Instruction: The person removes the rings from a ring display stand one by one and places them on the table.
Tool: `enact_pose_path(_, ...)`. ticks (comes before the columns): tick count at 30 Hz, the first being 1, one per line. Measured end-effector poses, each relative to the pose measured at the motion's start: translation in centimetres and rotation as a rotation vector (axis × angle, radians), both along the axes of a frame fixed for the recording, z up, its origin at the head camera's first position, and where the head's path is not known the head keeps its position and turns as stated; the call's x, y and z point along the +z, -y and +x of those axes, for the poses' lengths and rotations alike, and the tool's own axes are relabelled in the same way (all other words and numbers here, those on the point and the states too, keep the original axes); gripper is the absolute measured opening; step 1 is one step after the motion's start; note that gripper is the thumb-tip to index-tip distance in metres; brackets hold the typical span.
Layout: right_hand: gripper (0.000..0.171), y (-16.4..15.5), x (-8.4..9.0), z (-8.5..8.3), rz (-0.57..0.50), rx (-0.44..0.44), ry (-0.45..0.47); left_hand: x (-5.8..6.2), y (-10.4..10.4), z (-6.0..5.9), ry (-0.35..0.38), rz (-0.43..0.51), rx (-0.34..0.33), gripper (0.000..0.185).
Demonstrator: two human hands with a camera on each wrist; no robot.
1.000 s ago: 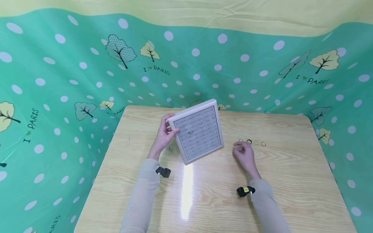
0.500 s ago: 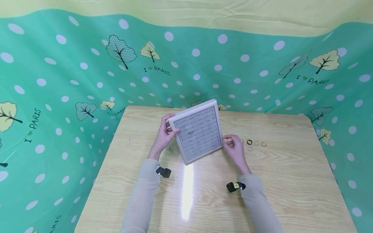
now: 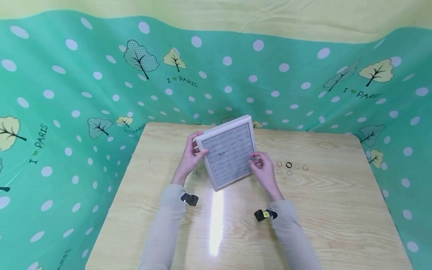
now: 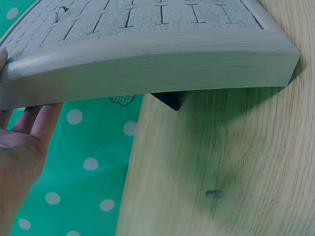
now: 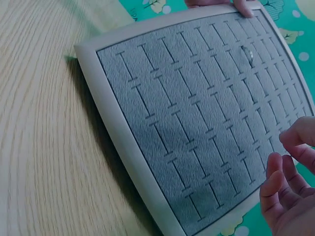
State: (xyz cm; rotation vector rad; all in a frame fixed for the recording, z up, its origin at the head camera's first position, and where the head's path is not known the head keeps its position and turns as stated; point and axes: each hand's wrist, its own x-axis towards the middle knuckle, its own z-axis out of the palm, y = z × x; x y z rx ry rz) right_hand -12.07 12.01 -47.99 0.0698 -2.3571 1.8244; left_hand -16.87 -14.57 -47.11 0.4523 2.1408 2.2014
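Observation:
A white-framed ring display tray point(image 3: 233, 157) with grey slotted padding leans tilted above the table. My left hand point(image 3: 189, 157) grips its upper left side, thumb on the front rim and fingers behind. One silvery ring point(image 5: 247, 56) stands in a slot of the padding. My right hand point(image 3: 263, 169) is over the tray's right side, thumb and forefinger curled toward each other close to the slots. In the right wrist view those fingertips point(image 5: 283, 136) are near the padding; I cannot tell whether a ring is between them.
Right of the tray, several loose rings lie in two short rows on the wooden table point(image 3: 337, 210), among them a black ring point(image 3: 288, 165). A dark pointed piece point(image 4: 170, 100) shows under the tray. Green dotted cloth point(image 3: 209, 75) hangs behind and at both sides.
My right hand has moved left from the loose rings to the tray's right side, uncovering rings on the table. My left hand and the tray have stayed in place.

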Motion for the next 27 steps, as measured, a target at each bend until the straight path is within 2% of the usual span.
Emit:
enact_pose_path(13, 0.024, 2.1, 0.7, 0.2, -0.013, 0.054, -0.049, 0.1, -0.2, 0.1, 0.004, 0.016, 0.004, 0.06)
enact_pose_path(21, 0.026, 3.0, -1.8, -1.3, 0.009, 0.076, -0.096, 0.3, -0.2, 0.1, 0.012, 0.021, 0.008, 0.06)
enact_pose_path(24, 0.026, 3.7, -1.6, -1.6, 0.014, 0.088, -0.121, 0.3, -0.2, 0.0, 0.015, 0.023, 0.007, 0.06)
enact_pose_path(27, 0.026, 4.3, -2.1, -2.1, 0.027, 0.107, -0.132, 0.3, -0.2, 0.1, 0.018, 0.023, 0.006, 0.06)
